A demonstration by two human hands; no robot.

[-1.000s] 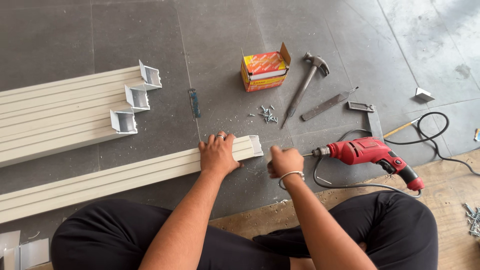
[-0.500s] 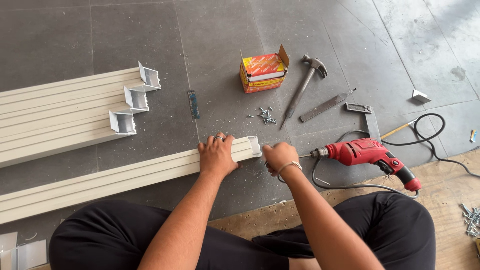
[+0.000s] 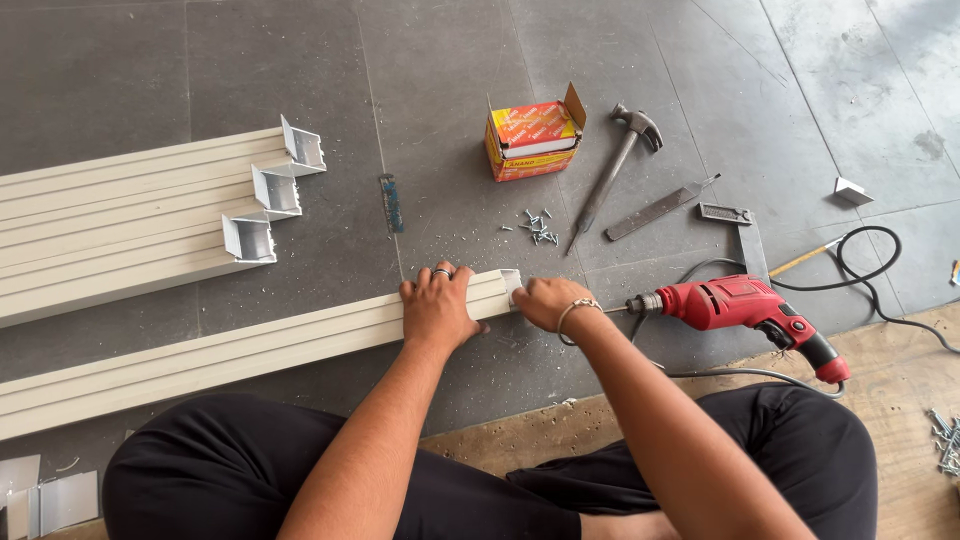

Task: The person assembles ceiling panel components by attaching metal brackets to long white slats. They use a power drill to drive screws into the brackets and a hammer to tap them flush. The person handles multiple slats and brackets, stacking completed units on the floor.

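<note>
Your left hand (image 3: 437, 306) pressed flat, fingers spread, on the white channel (image 3: 250, 345); your right hand's (image 3: 540, 300) fingers pinched its end cap (image 3: 511, 284), the red drill (image 3: 745, 305) just beyond them. Seating that cap likely needed a firm push.

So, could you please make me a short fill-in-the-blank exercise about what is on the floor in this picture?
1. The left hand presses flat on the long cream ____.
2. The right hand is at the end of that piece, and a ____ drill lies just beside it.
3. A hammer lies to the right of the small open ____.
4. Loose ____ lie scattered between the hammer's handle and the left hand.

Missing words: profile; red; box; screws
</note>
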